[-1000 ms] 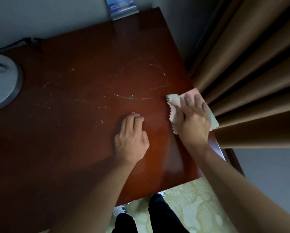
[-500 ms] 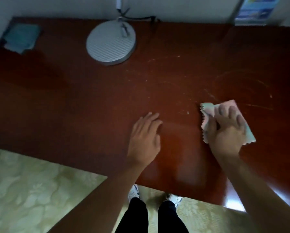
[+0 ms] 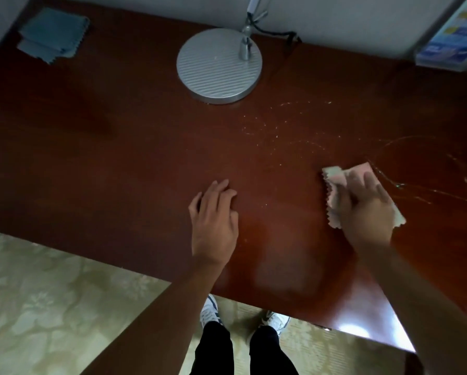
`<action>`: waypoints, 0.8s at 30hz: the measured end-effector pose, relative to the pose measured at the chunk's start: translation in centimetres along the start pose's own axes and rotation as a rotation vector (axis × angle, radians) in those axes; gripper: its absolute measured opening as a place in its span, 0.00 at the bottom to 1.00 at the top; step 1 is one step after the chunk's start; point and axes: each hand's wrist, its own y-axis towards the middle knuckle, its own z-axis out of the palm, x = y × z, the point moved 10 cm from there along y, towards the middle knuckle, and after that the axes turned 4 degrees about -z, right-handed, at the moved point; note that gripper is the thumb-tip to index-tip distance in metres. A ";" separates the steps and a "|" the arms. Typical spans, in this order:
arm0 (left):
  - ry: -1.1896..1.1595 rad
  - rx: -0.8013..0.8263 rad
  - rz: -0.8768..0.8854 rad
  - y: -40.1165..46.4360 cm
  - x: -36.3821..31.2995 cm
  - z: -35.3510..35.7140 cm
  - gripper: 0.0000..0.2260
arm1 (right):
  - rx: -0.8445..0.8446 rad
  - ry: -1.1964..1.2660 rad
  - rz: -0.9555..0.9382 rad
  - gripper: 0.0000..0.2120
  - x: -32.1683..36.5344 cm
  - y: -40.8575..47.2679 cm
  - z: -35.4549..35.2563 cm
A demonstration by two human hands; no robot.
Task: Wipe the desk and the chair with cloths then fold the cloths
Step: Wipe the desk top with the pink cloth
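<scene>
- Two legs in dark trousers (image 3: 243, 350) and pale shoes (image 3: 210, 311) stood at the bottom centre of the frame, on a cream patterned floor (image 3: 51, 293) that filled the lower left.
- Both forearms reached up from the bottom edge over the near rim of a dark red-brown desk (image 3: 118, 163), which spanned the whole width of the picture.
- Left hand (image 3: 214, 220) lay near the middle of the frame, palm down on the wood, fingers straight and loosely together, holding nothing.
- Right hand (image 3: 365, 209), at centre right, pressed flat on a pinkish cloth (image 3: 332, 196) with zigzag edges; its fingers looked spread over the fabric, though motion blur made the exact grip hard to read.
- Pink cloth lay on the desk, showing past the hand on the left, top and lower right.
- Faint pale streaks and specks (image 3: 405, 185) marked the wood just right of and above the cloth.
- Farther back, a round silver lamp base (image 3: 216, 69) sat at upper centre, its stem rising out of frame.
- One folded blue cloth (image 3: 53, 33) rested in the desk's upper-left corner, well apart from both hands.
- Blue printed cards in a clear stand (image 3: 449, 44) stood at the upper right, by the wall.
</scene>
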 end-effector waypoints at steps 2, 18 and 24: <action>-0.001 0.001 0.013 0.1 -0.1 0.1 0.16 | -0.016 -0.025 0.036 0.19 1.3 -0.4 0.6; -0.065 0.000 -0.020 0.2 0.0 -0.1 0.16 | 0.055 -0.041 -0.111 0.18 10.9 -0.4 4.6; -0.044 0.059 -0.022 0.2 0.1 0.2 0.17 | 0.103 0.033 -0.377 0.16 14.1 -11.1 3.3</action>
